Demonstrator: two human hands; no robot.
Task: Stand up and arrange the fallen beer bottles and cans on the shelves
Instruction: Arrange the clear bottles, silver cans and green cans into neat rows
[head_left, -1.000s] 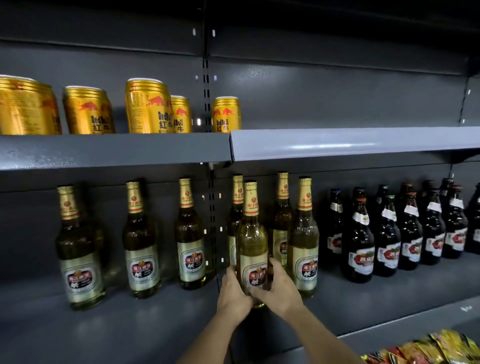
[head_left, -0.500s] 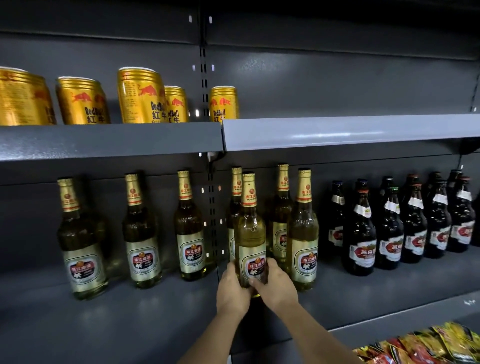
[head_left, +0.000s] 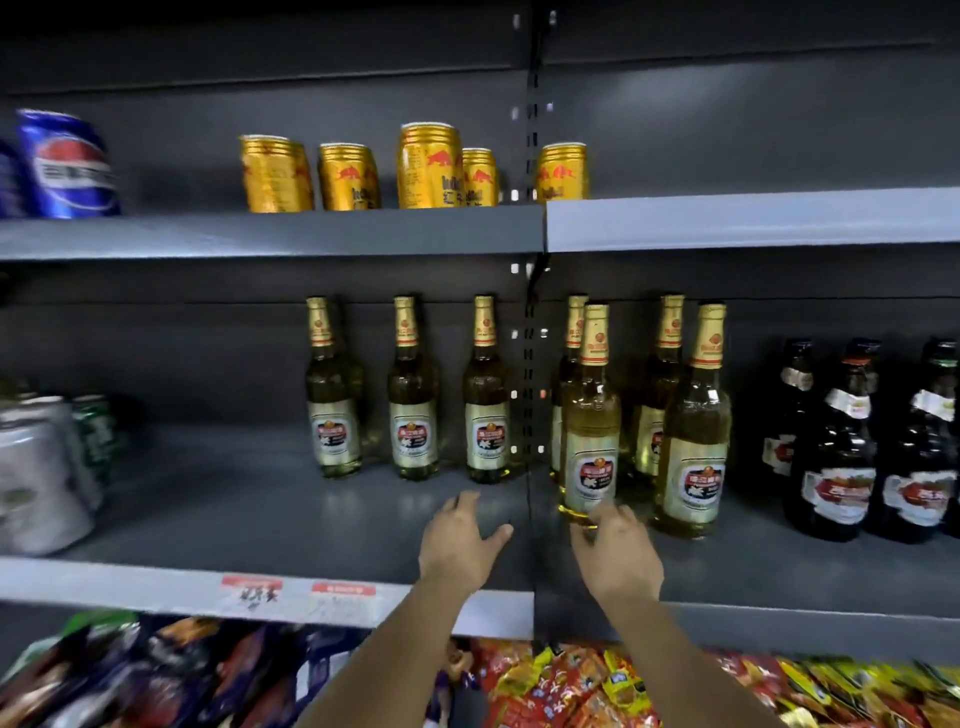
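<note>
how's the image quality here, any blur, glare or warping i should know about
Head view: dim overall, with the shelf edges bowed by the wide-angle lens; the blue cola can and silver cans at the left edge are smeared by motion blur; both the left hand and right hand are soft; pale glare streaks the upper shelf front; the snack packets below are blurred.

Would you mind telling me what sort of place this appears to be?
Most likely a shop's drinks aisle: grey metal shelving stocked with rows of pale beer bottles, gold Red Bull cans, and price tags on the shelf edge.
</note>
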